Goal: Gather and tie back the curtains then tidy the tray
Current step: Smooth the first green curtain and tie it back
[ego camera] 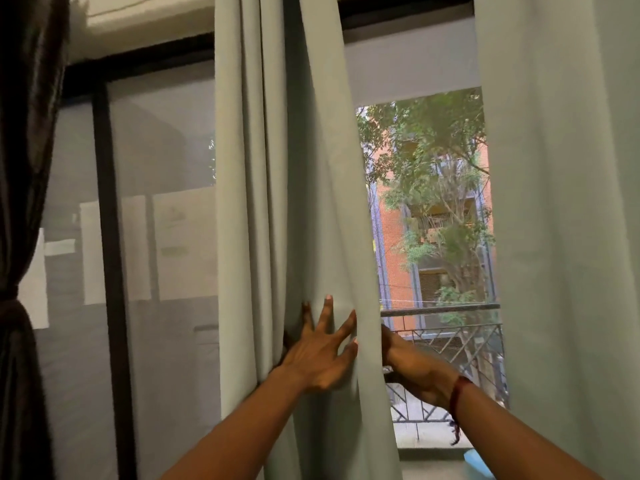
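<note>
A pale grey-green curtain [294, 188] hangs bunched in folds in the middle of the view. My left hand [318, 355] lies flat on its front with fingers spread, pressing the folds. My right hand [412, 368] reaches behind the curtain's right edge; its fingers are hidden by the cloth, so its hold cannot be made out. A second pale curtain [561, 220] hangs straight at the right. A dark brown curtain [24, 168] at the far left is tied back at about waist height. No tray is in view.
Between the two pale curtains an open gap shows a balcony railing [446, 337], trees and an orange building. A black-framed sliding door with mesh screen [110, 237] stands to the left. A light blue object [479, 462] sits low at the right.
</note>
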